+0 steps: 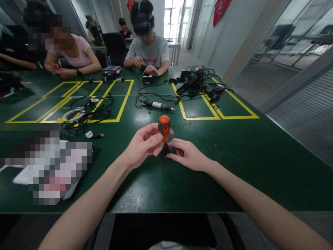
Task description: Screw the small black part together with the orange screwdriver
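My left hand (144, 144) grips a stubby screwdriver with an orange handle (164, 126), held upright with its tip pointing down. Below it, my right hand (186, 154) pinches a small black part (165, 150) that rests on the green table (234, 156). The screwdriver's tip meets the top of that black part. Both hands sit close together near the table's middle, a little in front of me.
An electric screwdriver with its cord (158, 104) lies beyond my hands. A tangle of black cables (88, 109) is at the left, more cables and adapters (197, 83) at the back right. Two other people (147, 48) sit across, handling small items. Yellow tape outlines mark the table.
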Action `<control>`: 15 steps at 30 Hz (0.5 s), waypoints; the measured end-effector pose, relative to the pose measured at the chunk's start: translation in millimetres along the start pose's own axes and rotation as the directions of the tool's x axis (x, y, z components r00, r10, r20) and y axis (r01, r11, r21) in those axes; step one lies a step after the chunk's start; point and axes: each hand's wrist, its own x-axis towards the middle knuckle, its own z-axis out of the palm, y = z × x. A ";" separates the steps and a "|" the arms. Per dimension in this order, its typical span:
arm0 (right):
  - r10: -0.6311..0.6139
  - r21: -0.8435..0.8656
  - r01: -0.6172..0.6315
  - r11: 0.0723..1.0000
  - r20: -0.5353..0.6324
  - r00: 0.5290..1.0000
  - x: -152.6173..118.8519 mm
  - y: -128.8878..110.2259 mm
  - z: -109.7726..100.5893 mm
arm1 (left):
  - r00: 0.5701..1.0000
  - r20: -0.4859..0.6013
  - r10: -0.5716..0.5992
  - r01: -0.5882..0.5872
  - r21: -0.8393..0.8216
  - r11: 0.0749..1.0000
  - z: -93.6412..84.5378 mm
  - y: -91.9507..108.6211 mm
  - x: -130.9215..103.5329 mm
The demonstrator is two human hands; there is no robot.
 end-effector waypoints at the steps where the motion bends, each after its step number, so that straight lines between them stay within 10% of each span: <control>1: -0.005 -0.002 0.005 1.000 -0.004 1.000 0.0 0.1 -0.1 | 1.000 0.007 0.001 -0.001 -0.003 1.000 -0.4 -0.2 -0.1; 15: 0.001 -0.008 -0.001 1.000 0.010 1.000 0.1 -0.6 -0.5 | 1.000 -0.021 0.001 -0.002 -0.043 0.999 0.0 1.2 -0.2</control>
